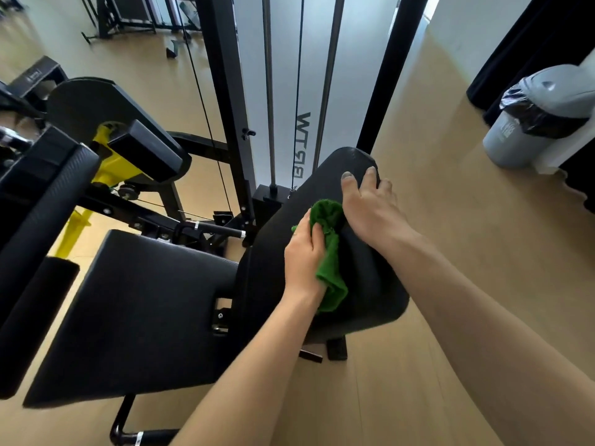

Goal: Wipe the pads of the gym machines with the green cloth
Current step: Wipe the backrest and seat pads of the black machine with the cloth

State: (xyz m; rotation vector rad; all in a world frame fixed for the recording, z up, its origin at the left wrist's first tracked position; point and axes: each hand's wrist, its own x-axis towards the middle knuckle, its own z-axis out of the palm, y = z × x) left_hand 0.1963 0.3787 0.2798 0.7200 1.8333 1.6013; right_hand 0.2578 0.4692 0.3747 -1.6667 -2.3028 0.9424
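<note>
A black back pad point(370, 284) of a gym machine stands tilted in the middle of the view. My left hand point(304, 255) grips a bunched green cloth point(331, 249) and presses it against the pad's face. My right hand point(370, 204) rests flat on the upper part of the same pad, fingers spread toward its top edge. To the left lies the machine's wide black seat pad point(138, 310). Further left are a curved black pad point(48, 201) and a small black pad point(148, 149) on a yellow arm.
The machine's black frame upright point(225, 91), steel guide rods point(269, 91) and white shroud point(286, 59) rise behind the back pad. A grey bin point(528, 130) with a black liner stands at the right by a dark curtain. Wooden floor point(434, 220) surrounds the machine.
</note>
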